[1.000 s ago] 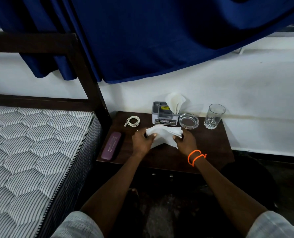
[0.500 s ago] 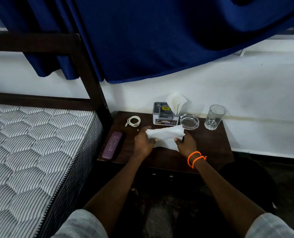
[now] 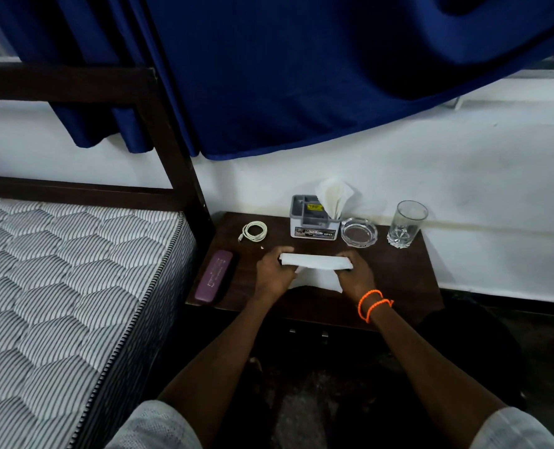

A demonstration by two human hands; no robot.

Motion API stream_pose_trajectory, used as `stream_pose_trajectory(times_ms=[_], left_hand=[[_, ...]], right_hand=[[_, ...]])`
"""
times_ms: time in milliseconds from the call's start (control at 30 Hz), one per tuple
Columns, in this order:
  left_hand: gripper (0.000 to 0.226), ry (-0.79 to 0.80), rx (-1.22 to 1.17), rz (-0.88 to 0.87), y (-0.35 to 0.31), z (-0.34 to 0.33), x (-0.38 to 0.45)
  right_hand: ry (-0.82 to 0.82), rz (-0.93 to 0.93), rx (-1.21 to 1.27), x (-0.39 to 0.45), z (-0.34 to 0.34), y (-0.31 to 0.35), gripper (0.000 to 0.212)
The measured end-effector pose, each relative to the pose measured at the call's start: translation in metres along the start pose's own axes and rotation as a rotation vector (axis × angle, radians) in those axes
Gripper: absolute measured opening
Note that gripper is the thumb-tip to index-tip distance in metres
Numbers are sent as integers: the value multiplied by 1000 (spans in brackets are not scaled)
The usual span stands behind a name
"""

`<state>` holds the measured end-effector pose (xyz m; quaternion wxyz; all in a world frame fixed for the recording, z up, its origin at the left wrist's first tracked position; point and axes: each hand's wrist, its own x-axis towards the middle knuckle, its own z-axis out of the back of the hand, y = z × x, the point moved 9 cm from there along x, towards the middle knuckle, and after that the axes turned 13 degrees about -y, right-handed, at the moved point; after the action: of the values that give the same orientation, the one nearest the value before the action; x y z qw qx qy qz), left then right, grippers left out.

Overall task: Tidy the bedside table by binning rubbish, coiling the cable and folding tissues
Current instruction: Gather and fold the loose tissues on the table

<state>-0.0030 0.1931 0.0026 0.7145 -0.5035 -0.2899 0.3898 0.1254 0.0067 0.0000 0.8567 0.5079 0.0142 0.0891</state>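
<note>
A white tissue [image 3: 316,267] lies over the middle of the dark wooden bedside table [image 3: 402,273], its far edge folded into a flat band. My left hand [image 3: 274,273] grips the tissue's left end and my right hand [image 3: 355,275], with orange bands at the wrist, grips its right end. A coiled white cable [image 3: 253,230] rests at the table's back left. Behind the tissue stands a grey tissue holder [image 3: 314,218] with a white tissue [image 3: 334,197] sticking out of it.
A purple case [image 3: 213,275] lies along the table's left edge beside the striped mattress [image 3: 58,286]. A glass ashtray [image 3: 359,232] and a drinking glass [image 3: 406,223] stand at the back right. A blue curtain [image 3: 301,76] hangs above, and the dark bed post [image 3: 175,157] rises at left.
Both hands have brought the tissue's raised far edge down and flattened it into a straight folded band on the table. The view has shifted slightly.
</note>
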Motion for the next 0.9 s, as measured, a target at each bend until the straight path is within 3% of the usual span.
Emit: stream_pose_trajectory(times_ms=[100, 200, 400, 600, 767, 900], left_hand=[[15, 4, -5, -35, -6, -1, 0], [24, -4, 14, -83, -12, 1, -1], [29, 30, 32, -98, -14, -3, -5], [23, 22, 57, -160, -23, -6, -8], [44, 31, 161, -177, -24, -11, -10], [42, 12, 199, -209, -25, -13, -12]], right_hand=[[-43, 42, 11, -1, 5, 11, 24], [-89, 65, 17, 1, 9, 16, 20], [17, 28, 4, 0, -1, 9, 24], [-81, 131, 2, -2, 5, 22, 23], [0, 91, 2, -6, 0, 14, 32], [-42, 69, -4, -3, 5, 10, 23]])
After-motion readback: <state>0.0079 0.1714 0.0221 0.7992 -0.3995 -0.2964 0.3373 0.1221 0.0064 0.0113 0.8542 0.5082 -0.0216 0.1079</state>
